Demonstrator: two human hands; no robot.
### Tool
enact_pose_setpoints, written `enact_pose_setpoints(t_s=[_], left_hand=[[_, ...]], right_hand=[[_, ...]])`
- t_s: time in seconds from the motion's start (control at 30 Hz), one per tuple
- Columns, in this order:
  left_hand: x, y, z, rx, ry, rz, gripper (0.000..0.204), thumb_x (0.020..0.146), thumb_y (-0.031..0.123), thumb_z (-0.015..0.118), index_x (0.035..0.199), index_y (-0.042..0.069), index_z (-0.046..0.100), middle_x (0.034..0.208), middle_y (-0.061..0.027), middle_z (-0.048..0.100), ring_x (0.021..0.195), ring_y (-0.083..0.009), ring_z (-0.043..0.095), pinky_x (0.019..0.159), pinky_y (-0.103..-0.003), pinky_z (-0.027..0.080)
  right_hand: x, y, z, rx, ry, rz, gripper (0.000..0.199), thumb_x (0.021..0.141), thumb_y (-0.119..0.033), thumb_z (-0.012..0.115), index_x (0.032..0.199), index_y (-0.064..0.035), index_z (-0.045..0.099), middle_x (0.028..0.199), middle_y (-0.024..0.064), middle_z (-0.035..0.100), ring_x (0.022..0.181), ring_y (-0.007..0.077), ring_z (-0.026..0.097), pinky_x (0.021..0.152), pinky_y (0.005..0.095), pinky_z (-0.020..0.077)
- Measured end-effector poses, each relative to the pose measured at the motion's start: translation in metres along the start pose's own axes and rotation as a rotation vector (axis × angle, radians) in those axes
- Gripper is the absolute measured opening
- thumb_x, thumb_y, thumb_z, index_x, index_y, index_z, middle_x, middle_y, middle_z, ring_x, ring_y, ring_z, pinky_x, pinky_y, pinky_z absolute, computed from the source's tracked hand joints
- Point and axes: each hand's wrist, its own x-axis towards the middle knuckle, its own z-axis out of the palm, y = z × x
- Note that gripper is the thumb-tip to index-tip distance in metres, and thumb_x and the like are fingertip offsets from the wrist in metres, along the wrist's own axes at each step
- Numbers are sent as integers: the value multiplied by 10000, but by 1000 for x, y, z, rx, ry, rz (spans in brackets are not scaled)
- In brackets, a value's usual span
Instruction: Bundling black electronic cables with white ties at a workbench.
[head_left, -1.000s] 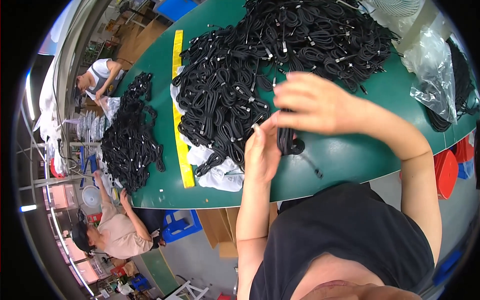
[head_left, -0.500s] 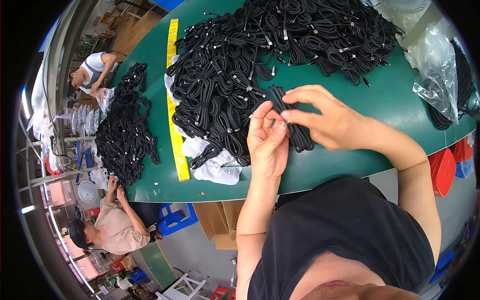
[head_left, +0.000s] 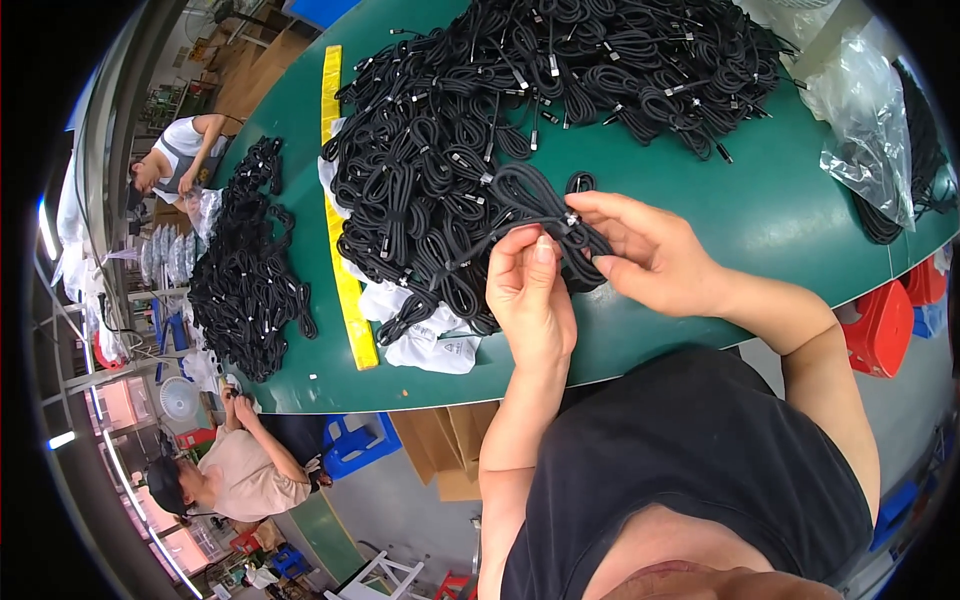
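The coiled cable (head_left: 545,215) is partly hidden behind the fingers of the left hand (head_left: 530,290) and right hand (head_left: 650,255), so its ends cannot be made out. Past the coil, the big cable pile (head_left: 540,110) covers the white bags (head_left: 430,335) and runs off the top edge. Right of the pile, the clear bag (head_left: 865,120) is cut by the rim.

Green table (head_left: 790,215) under a big heap of black coiled cables (head_left: 520,110), a smaller heap (head_left: 245,270) at its left end. Yellow strip (head_left: 340,240) across the top, white bags (head_left: 430,345) near the edge. Clear plastic bag (head_left: 868,120) at right, red stool (head_left: 878,330) below, two seated co-workers (head_left: 235,475) at left.
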Motion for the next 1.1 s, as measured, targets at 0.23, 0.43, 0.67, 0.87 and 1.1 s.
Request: enact_pose_setpoints(t_s=[0.23, 0.43, 0.67, 0.87, 1.1], left_hand=[[1, 3, -8, -28, -162, -119, 339, 841, 137, 596, 1148, 24, 505, 1149, -105, 528, 1051, -182, 488, 926, -340, 374], [0, 4, -4, -19, -146, -52, 311, 796, 116, 647, 1061, 26, 510, 1139, -148, 526, 959, -187, 537, 837, -326, 433], [-2, 18, -31, -66, -456, -149, 348, 868, 97, 492, 1177, -61, 470, 1035, -228, 572, 671, -261, 590, 580, -321, 489], [4, 22, -30, 126, -508, -384, 538, 900, 323, 483, 1255, -70, 387, 1044, -207, 570, 665, -206, 588, 522, -260, 478], [7, 15, -18, -219, -114, -256, 396, 878, 219, 534, 1174, -34, 461, 1011, -143, 569, 803, -189, 552, 706, -298, 462]], right_hand=[[-3, 1, -1, 45, -26, 46, 408, 800, 71, 499, 1199, 3, 447, 1114, 104, 537, 982, 162, 554, 866, 289, 454], [-1, -3, -1, -158, -7, -58, 397, 755, 57, 546, 1145, 1, 495, 1107, 101, 568, 955, 147, 562, 830, 274, 459], [15, -25, -41, -103, -228, -34, 372, 677, 45, 548, 1043, -5, 592, 914, 58, 609, 812, 119, 570, 712, 257, 464], [24, -27, -30, -637, -413, -197, 480, 623, 43, 583, 1098, -18, 546, 1005, 138, 532, 903, 287, 533, 777, 327, 434], [3, -7, -9, -749, -12, -360, 255, 693, -127, 685, 889, -30, 554, 860, 91, 557, 745, 269, 546, 607, 343, 460]])
